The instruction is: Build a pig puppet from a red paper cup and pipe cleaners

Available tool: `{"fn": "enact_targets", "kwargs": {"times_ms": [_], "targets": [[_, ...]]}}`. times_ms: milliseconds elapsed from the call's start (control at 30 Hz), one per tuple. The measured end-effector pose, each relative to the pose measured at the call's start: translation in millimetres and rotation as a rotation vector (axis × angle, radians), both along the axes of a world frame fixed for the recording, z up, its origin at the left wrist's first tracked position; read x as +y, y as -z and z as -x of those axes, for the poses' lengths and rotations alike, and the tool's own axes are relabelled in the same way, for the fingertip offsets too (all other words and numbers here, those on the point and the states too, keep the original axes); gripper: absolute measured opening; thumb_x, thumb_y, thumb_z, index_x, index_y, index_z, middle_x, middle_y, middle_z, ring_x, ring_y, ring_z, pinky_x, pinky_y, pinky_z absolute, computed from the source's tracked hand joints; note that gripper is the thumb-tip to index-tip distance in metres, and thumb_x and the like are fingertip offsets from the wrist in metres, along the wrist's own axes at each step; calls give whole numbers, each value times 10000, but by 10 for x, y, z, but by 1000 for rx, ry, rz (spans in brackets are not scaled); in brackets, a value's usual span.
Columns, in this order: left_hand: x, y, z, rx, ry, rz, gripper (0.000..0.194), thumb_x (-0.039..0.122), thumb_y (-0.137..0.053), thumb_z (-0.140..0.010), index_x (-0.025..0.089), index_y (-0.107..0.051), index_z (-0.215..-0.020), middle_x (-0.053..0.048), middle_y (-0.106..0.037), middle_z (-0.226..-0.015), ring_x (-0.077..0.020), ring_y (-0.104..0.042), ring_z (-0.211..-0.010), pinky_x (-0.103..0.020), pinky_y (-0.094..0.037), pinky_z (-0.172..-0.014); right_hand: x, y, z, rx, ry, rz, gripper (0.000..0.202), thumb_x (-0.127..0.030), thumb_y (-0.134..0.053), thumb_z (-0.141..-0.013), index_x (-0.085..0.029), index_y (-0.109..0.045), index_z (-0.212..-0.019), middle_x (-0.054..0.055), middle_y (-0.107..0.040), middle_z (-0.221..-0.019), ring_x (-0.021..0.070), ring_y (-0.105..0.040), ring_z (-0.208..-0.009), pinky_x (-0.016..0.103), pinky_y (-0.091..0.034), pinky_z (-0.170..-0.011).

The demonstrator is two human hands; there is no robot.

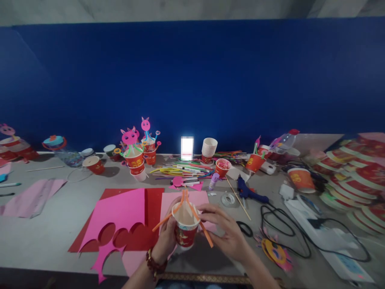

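Note:
In the middle near the table's front edge, a red paper cup (184,237) with a white rim stands upright in my left hand (165,243), whose fingers wrap round its left side. Orange pipe cleaners (207,235) rise together from inside the cup, and their ends bend down over the rim on both sides. My right hand (228,235) is at the cup's right side, with fingertips by the rim and the thumb against the right orange end. Beneath and beside the cup lie pale pink paper (198,196) and cut bright pink paper (120,210).
Finished cup figures (134,160) stand at the back left, near a pile of coloured pipe cleaners (183,170). To the right are a blue glue gun (251,190) with its cable, clear tape (227,198), a power strip (331,251) and stacked cup pieces (357,172).

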State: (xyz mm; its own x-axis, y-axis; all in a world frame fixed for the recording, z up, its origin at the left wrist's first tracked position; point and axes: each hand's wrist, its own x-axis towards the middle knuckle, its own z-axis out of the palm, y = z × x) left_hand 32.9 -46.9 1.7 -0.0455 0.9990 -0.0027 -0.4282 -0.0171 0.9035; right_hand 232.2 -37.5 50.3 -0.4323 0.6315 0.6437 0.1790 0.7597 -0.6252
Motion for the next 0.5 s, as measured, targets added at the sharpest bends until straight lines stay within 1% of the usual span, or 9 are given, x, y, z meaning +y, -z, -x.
{"fn": "enact_targets", "kwargs": {"times_ms": [133, 233, 333, 433, 500], "targets": [[8, 74, 27, -9, -18, -17, 709, 724, -557, -831, 177, -693, -1261, -144, -748, -1214, -317, -638, -1225, -424, -460, -1108, 1, 1, 22, -13, 15, -28, 343, -270, -686, -939, -253, -626, -1276, 105, -700, -1235, 209, -671, -1154, 287, -535, -997], [5, 134, 63, 14, -12, -4, 710, 722, -496, -868, 176, -681, -1282, -148, -735, -1246, -322, -623, -1251, -438, -461, -1107, 10, -21, 24, -25, 20, -56, 320, -261, -655, -954, -251, -621, -1272, 103, -713, -1216, 209, -684, -1131, 295, -547, -979], [-2, 177, 109, 66, -29, -4, 718, 719, -485, -866, 170, -680, -1287, -152, -720, -1279, -328, -587, -1301, -439, -427, -1139, 9, -36, 26, -41, 26, -101, 296, -243, -613, -964, -246, -623, -1259, 105, -716, -1202, 211, -695, -1102, 308, -566, -945], [-5, 212, 156, 161, -83, -3, 684, 696, -498, -862, 182, -693, -1268, -131, -709, -1309, -314, -545, -1353, -403, -364, -1188, -15, -14, 42, -64, 97, -204, 326, -199, -627, -928, -236, -629, -1252, 119, -700, -1210, 228, -691, -1099, 331, -581, -916], [-1, 230, 177, 215, -106, -2, 674, 692, -482, -868, 187, -699, -1258, -123, -708, -1312, -311, -539, -1359, -394, -351, -1197, -35, 11, 62, -60, 143, -272, 339, -148, -630, -899, -232, -634, -1227, 121, -699, -1190, 232, -694, -1077, 336, -589, -888]]}}
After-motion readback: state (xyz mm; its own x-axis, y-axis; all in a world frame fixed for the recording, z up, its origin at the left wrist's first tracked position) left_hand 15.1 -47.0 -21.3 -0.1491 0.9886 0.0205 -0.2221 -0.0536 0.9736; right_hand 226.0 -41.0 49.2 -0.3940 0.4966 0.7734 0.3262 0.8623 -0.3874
